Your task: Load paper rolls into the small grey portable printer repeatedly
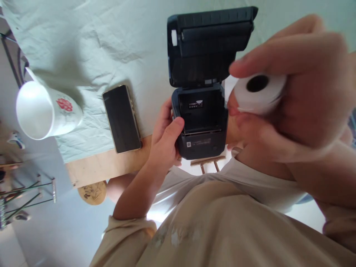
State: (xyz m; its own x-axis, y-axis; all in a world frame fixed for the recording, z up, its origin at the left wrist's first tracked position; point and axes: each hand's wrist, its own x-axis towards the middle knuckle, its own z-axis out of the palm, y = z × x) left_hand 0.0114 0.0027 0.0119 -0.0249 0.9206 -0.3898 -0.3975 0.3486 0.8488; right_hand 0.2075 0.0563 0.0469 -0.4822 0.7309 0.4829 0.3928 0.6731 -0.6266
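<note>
The white paper roll with a dark, round core hole [261, 102] is off the surface, above its near edge and just right of the open compartment of a black, boxy plastic device [200, 116]. The right grip [311, 85] is clamped around the roll, thumb and fingers pressed to its side; the hand is slightly blurred. The left grip [165, 141] is closed on the device's left side, thumb over the rim, holding it across that same near edge. The black ribbed lid [211, 40] stands open, swung away from the person.

If the right fingers loosened, the roll could drop past the edge and unwind. A slack left hold might let the device tip toward the lap, and a knock could bring the lid down.

Outward, a black-screened smartphone with a gold rim [122, 118] lies at the near edge of the surface, covered by a creased pale-green cloth [91, 48]; a sweeping left forearm might push it over. Farther off, a white cup with a red flower print [59, 111] seems upright near the left edge, exposed to a bump.
</note>
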